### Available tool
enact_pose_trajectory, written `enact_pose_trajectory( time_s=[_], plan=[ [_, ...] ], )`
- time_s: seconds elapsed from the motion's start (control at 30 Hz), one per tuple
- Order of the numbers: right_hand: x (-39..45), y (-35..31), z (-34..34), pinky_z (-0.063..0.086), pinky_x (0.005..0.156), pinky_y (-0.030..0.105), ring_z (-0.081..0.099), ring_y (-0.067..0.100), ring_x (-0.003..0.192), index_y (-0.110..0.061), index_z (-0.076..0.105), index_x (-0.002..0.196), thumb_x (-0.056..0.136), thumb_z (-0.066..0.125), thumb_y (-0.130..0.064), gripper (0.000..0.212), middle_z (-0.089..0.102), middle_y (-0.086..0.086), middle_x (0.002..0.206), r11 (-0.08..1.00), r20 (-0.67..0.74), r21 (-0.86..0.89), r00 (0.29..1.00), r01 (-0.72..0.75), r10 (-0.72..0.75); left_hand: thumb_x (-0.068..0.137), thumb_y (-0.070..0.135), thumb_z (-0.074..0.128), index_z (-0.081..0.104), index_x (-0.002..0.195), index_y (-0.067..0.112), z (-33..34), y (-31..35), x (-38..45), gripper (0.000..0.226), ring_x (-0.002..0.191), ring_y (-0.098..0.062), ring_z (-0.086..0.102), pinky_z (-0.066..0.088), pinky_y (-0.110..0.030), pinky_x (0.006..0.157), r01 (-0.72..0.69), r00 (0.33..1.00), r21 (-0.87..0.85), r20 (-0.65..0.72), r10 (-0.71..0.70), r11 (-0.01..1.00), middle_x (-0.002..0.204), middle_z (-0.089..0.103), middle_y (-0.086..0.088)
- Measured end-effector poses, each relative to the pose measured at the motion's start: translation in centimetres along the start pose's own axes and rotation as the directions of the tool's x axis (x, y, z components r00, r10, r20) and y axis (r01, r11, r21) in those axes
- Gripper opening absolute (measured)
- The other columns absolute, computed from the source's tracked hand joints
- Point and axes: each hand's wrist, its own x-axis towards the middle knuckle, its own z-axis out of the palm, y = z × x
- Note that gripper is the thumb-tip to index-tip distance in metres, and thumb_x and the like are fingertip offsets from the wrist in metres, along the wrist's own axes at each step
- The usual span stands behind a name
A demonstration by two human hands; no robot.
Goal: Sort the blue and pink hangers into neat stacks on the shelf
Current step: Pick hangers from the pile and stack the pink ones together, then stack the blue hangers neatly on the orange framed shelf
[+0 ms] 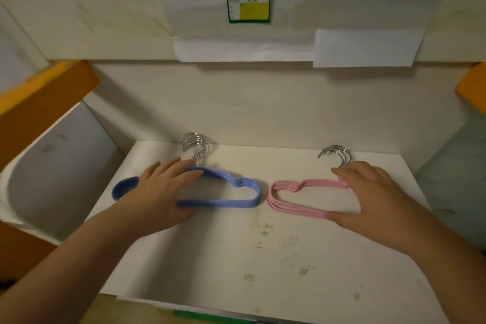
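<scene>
Blue hangers [223, 192] sit in one stack at about 10 o'clock on the shelf [236, 258], pink hangers [297, 200] in a second stack at about 2 o'clock. The two stacks lie side by side, rounded ends facing each other, just apart, not touching.

Sorting by colour looks done. Step in hand, as I read it: final squaring-up of both stacks.

Left hand [163, 192] lies over the blue stack's left half, fingers spread and fairly straight along the top bar, thumb at the bottom bar. Looks like pressing and aligning, not gripping. Right hand [376, 192] brackets the pink stack's right end, fingers on the top edge, thumb at the lower edge, a loose span across it.

Look of the things: thin coated frames, several per stack, edges slightly fanned. Chrome hooks [196, 146] of the blue set fan out more than the pink set's hooks [338, 154]; all point to 12 o'clock, near the back wall.

Next move likely calls for nudging the bars flush, then lifting both hands straight off without dragging.

Outward: a green and yellow label [248, 6] at 12 o'clock on the wall, orange beams [39, 102] at 9 and 3 o'clock.
</scene>
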Motion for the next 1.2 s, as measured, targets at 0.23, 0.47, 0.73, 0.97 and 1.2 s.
enact_pose_trajectory(
  time_s=[0.23, 0.47, 0.73, 0.97, 1.2],
  plan=[
    [0.9, -9.4, 1.0, 0.040, 0.093, 0.022, 0.049, 0.007, 0.111, -0.033, 0.052, 0.129, 0.081, 0.063, -0.048, 0.051, 0.050, -0.019, 0.121, 0.979, -0.133, 0.118, 0.979, 0.168, -0.153, 0.093, 0.033, 0.052, 0.043, 0.141, 0.033, -0.8, 2.8, -3.5, 0.049, 0.133, -0.010, 0.040, 0.039, -0.036, 0.109, 0.158, 0.979, -0.158, -0.103, -0.175, 0.975, 0.146, 0.042, 0.015],
    [1.1, -20.0, 1.4, 0.048, 0.088, 0.031, 0.055, 0.011, 0.104, -0.033, 0.057, 0.122, 0.083, 0.057, -0.050, 0.042, 0.057, -0.016, 0.113, 0.961, -0.169, 0.125, 0.960, 0.245, -0.223, 0.096, 0.042, 0.043, 0.041, 0.142, 0.033, -4.0, 1.4, -10.2, 0.047, 0.123, -0.007, 0.046, 0.041, -0.026, 0.099, 0.269, 0.927, -0.179, -0.220, -0.305, 0.946, 0.141, 0.046, 0.016],
    [-3.4, -35.5, 2.9, 0.045, 0.091, 0.022, 0.049, 0.000, 0.113, -0.039, 0.051, 0.129, 0.086, 0.054, -0.055, 0.046, 0.053, -0.022, 0.124, 0.924, -0.083, 0.119, 0.931, 0.364, -0.356, 0.095, 0.048, 0.039, 0.048, 0.131, 0.038, -5.9, -5.1, -26.1, 0.038, 0.111, -0.006, 0.050, 0.049, -0.029, 0.086, 0.373, 0.867, -0.235, -0.255, -0.427, 0.898, 0.129, 0.052, 0.019],
    [-7.0, -50.0, 6.1, 0.050, 0.089, 0.029, 0.053, 0.003, 0.109, -0.038, 0.054, 0.126, 0.085, 0.052, -0.056, 0.045, 0.056, -0.020, 0.120, 0.858, -0.064, 0.129, 0.867, 0.498, -0.494, 0.095, 0.051, 0.036, 0.038, 0.143, 0.038, -5.9, -13.3, -39.9, 0.049, 0.126, -0.005, 0.043, 0.046, -0.031, 0.099, 0.520, 0.774, -0.249, -0.266, -0.574, 0.817, 0.141, 0.044, 0.019],
    [-7.2, -59.0, 9.0, 0.047, 0.090, 0.027, 0.051, 0.005, 0.114, -0.038, 0.052, 0.128, 0.086, 0.049, -0.057, 0.046, 0.054, -0.019, 0.122, 0.823, 0.007, 0.090, 0.826, 0.561, -0.563, 0.093, 0.052, 0.037, 0.040, 0.139, 0.039, -4.5, -19.9, -47.4, 0.048, 0.124, -0.005, 0.045, 0.046, -0.028, 0.093, 0.617, 0.706, -0.259, -0.235, -0.668, 0.743, 0.136, 0.047, 0.022]
  ],
)
